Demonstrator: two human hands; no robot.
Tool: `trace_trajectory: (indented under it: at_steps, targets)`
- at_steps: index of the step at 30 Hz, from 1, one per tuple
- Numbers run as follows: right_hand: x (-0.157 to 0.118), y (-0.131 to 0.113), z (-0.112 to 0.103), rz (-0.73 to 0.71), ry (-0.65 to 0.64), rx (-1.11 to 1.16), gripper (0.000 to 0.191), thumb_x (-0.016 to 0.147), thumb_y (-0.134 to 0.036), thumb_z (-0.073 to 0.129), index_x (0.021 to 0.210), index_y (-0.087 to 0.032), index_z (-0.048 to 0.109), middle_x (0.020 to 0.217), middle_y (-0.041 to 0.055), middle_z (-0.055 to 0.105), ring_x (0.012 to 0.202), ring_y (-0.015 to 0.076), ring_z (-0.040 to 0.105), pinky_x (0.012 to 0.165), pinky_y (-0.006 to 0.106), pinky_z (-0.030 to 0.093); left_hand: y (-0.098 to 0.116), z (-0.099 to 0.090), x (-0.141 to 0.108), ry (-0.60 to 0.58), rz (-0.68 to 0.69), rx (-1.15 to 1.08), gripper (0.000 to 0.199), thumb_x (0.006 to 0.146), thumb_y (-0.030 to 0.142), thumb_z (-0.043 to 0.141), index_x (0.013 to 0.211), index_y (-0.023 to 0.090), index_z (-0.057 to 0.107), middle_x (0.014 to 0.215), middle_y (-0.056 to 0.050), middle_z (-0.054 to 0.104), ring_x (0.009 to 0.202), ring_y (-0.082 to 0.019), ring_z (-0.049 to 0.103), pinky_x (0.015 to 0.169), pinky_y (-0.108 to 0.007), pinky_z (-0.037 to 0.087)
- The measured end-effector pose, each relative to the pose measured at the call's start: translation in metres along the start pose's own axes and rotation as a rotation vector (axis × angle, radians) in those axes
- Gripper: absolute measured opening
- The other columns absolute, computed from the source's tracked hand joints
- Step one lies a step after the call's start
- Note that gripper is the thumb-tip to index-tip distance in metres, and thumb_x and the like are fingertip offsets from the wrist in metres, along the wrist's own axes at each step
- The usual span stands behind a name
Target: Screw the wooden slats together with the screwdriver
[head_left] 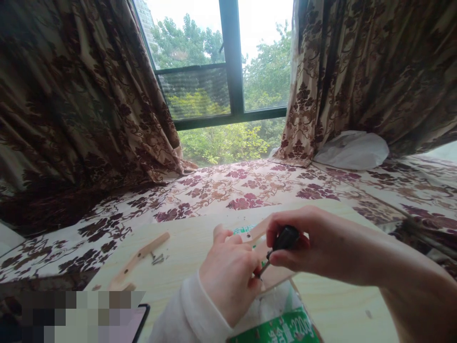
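My right hand [293, 238] is wrapped round the black handle of a screwdriver [286, 237], whose shaft slants down and left to a wooden piece [276, 277]. My left hand [230, 264] is closed at the shaft's tip, its fingertips pressed near the wood; what they pinch is too small to make out. A curved wooden strip with a dark hole [257, 230] runs behind both hands. Beneath the wood lies a green and white plastic packet [282, 324]. To the left, a second curved wooden piece [137, 258] lies beside several small screws [157, 258].
The pale wooden board [193, 233] carries everything. A dark-edged device [143, 321] sits at the lower left, partly blurred out. Behind are a flowered cloth [243, 190], a white plastic bag [353, 150], curtains [82, 95] and a window.
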State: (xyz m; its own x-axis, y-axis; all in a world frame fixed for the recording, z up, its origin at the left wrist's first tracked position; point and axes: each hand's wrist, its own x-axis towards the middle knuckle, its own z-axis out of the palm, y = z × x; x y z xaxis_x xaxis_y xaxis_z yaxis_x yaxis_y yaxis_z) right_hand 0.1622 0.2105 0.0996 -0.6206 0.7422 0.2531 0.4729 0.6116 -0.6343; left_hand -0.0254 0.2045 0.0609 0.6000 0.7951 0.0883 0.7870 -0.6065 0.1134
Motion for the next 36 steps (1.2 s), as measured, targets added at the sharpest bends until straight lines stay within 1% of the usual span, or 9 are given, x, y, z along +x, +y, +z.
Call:
trace_trajectory:
  at_steps: [10, 13, 19, 22, 24, 26, 30, 34, 36]
  targets:
    - [0.001, -0.003, 0.002, 0.000, 0.040, -0.023, 0.008, 0.078, -0.023, 0.061, 0.085, -0.022, 0.058, 0.066, -0.0067, 0.053, 0.059, 0.0078, 0.043, 0.050, 0.019, 0.034, -0.001, 0.008, 0.001, 0.080, 0.004, 0.006, 0.010, 0.067, 0.019, 0.054, 0.064, 0.026, 0.060, 0.074, 0.005, 0.063, 0.082, -0.015, 0.053, 0.089, -0.043, 0.026]
    - [0.003, -0.008, 0.004, -0.021, 0.050, -0.053, 0.003, 0.082, -0.022, 0.056, 0.080, -0.022, 0.054, 0.065, -0.0066, 0.051, 0.059, 0.0079, 0.044, 0.051, 0.021, 0.033, -0.001, 0.008, 0.001, 0.092, 0.000, 0.018, 0.012, 0.067, 0.019, 0.053, 0.069, 0.026, 0.061, 0.076, 0.003, 0.063, 0.086, -0.018, 0.053, 0.089, -0.044, 0.027]
    - [0.004, -0.012, 0.007, -0.041, 0.040, -0.114, 0.011, 0.082, -0.022, 0.056, 0.073, -0.021, 0.049, 0.065, -0.0064, 0.050, 0.058, 0.0081, 0.042, 0.052, 0.022, 0.031, -0.002, 0.011, 0.002, 0.131, 0.007, 0.010, 0.017, 0.067, 0.018, 0.052, 0.076, 0.027, 0.063, 0.074, 0.002, 0.064, 0.089, -0.019, 0.054, 0.090, -0.045, 0.028]
    - [0.004, -0.012, 0.007, -0.033, 0.083, -0.096, 0.007, 0.081, -0.026, 0.058, 0.084, -0.023, 0.053, 0.065, -0.0076, 0.051, 0.058, 0.0075, 0.043, 0.053, 0.021, 0.032, -0.002, 0.011, 0.002, 0.141, 0.007, 0.009, 0.017, 0.066, 0.018, 0.051, 0.074, 0.026, 0.063, 0.073, 0.002, 0.063, 0.089, -0.019, 0.053, 0.090, -0.044, 0.029]
    - [0.004, -0.013, 0.007, -0.042, 0.095, -0.070, 0.010, 0.082, -0.026, 0.058, 0.091, -0.025, 0.054, 0.067, -0.0081, 0.051, 0.059, 0.0070, 0.043, 0.055, 0.020, 0.033, -0.002, 0.012, 0.002, 0.139, 0.011, 0.013, 0.015, 0.065, 0.017, 0.050, 0.071, 0.026, 0.062, 0.072, 0.002, 0.063, 0.087, -0.018, 0.053, 0.090, -0.043, 0.029]
    - [0.005, -0.014, 0.006, -0.048, 0.092, -0.067, 0.005, 0.085, -0.028, 0.055, 0.088, -0.024, 0.055, 0.067, -0.0071, 0.051, 0.059, 0.0073, 0.043, 0.055, 0.020, 0.033, -0.002, 0.013, 0.002, 0.139, 0.012, 0.021, 0.014, 0.065, 0.017, 0.049, 0.067, 0.025, 0.061, 0.069, 0.003, 0.062, 0.083, -0.017, 0.053, 0.089, -0.043, 0.030]
    - [0.010, -0.012, 0.008, -0.039, 0.094, -0.090, 0.021, 0.087, -0.037, 0.053, 0.073, -0.020, 0.051, 0.063, -0.0053, 0.047, 0.058, 0.0084, 0.040, 0.051, 0.022, 0.029, -0.005, 0.017, 0.003, 0.138, 0.007, 0.037, 0.011, 0.064, 0.019, 0.048, 0.059, 0.023, 0.057, 0.062, 0.004, 0.059, 0.075, -0.016, 0.051, 0.087, -0.043, 0.030]
    - [0.013, -0.010, 0.011, -0.024, 0.129, -0.115, 0.030, 0.086, -0.041, 0.052, 0.067, -0.019, 0.045, 0.061, -0.0050, 0.044, 0.056, 0.0085, 0.039, 0.049, 0.023, 0.027, -0.007, 0.019, 0.003, 0.133, 0.008, 0.050, 0.009, 0.061, 0.020, 0.048, 0.053, 0.022, 0.051, 0.056, 0.004, 0.055, 0.070, -0.015, 0.048, 0.085, -0.043, 0.031]
    - [0.012, -0.011, 0.010, -0.030, 0.134, -0.111, 0.026, 0.085, -0.040, 0.054, 0.070, -0.019, 0.048, 0.061, -0.0051, 0.045, 0.057, 0.0084, 0.039, 0.050, 0.022, 0.028, -0.006, 0.018, 0.003, 0.136, 0.012, 0.055, 0.010, 0.062, 0.020, 0.047, 0.054, 0.022, 0.052, 0.059, 0.004, 0.056, 0.072, -0.015, 0.049, 0.085, -0.043, 0.031]
